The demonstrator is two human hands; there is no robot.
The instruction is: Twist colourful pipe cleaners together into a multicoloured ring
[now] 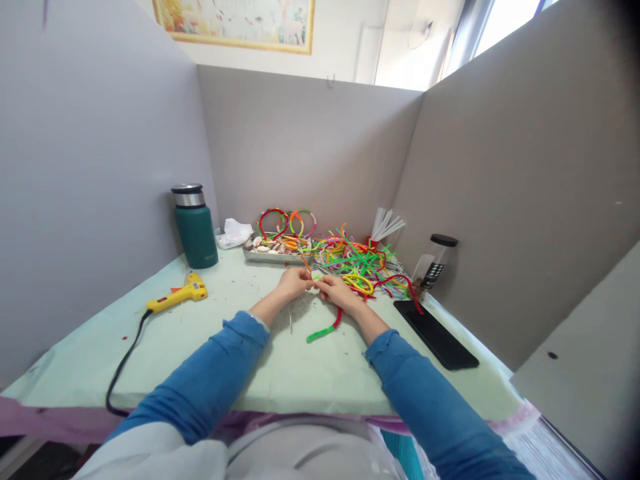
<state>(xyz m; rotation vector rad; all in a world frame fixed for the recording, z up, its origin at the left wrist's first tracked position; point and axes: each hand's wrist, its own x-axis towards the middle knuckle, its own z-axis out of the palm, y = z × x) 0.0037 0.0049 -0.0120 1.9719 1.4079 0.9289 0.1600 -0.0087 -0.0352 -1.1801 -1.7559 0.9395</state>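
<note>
My left hand point(294, 284) is closed in a pinch on a fuzzy pipe cleaner, whose orange end point(306, 265) sticks up past the fingertips. Close beside it, my right hand point(337, 292) pinches too, with a bit of light green showing between the two hands. From under my right hand a red and green pipe cleaner length point(321, 334) curves down onto the table; whether it joins the orange piece is hidden by the fingers. Just beyond lies a tangled heap of colourful pipe cleaners point(363, 257), with a coiled yellow one point(359, 285) at its near edge.
A metal tray point(277, 258) of shells holds several pipe-cleaner rings point(273, 223). At left are a yellow glue gun point(177, 296) with a black cord and a green bottle point(195, 233). A black phone point(435, 333) and a black-lidded jar point(436, 260) are at right. Grey partitions enclose the table.
</note>
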